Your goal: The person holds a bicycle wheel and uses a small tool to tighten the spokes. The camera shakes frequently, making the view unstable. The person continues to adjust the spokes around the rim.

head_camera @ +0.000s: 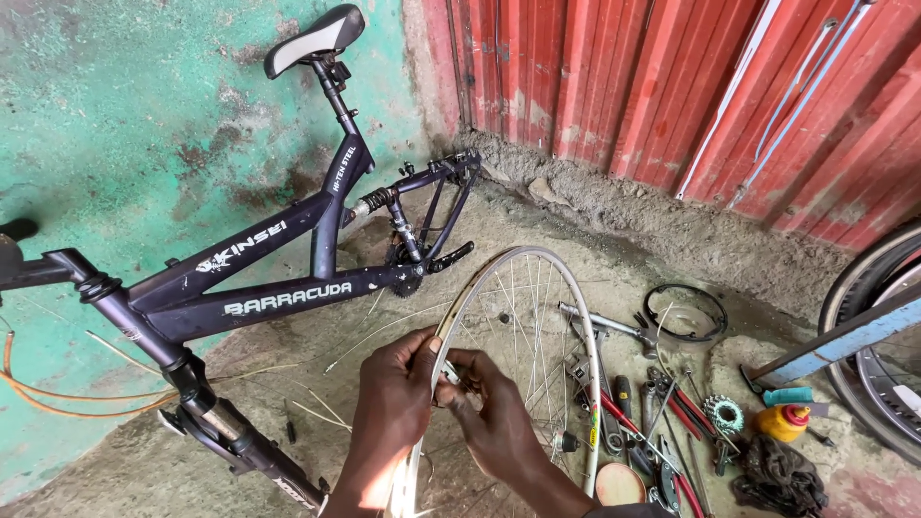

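Note:
My left hand [395, 393] grips the near-left part of a bare silver bicycle wheel rim [576, 297] with spokes, thumb on the rim's edge. Pressed close beside it, my right hand [489, 408] pinches something small at the same spot on the rim; I cannot tell what it is. The rim stands tilted on the concrete ground in front of me. A dark purple bicycle frame [288, 297] with a grey and black saddle [315, 40] and no wheels leans against the green wall to the left.
Loose tools [638, 412] lie on the ground right of the rim: wrenches, pliers, a sprocket [724, 414], a chain [779, 475], a yellow bottle [784, 422]. A black ring [685, 312] lies farther back. Another wheel [878, 374] stands at the right edge. Red corrugated sheeting [672, 86] closes the back.

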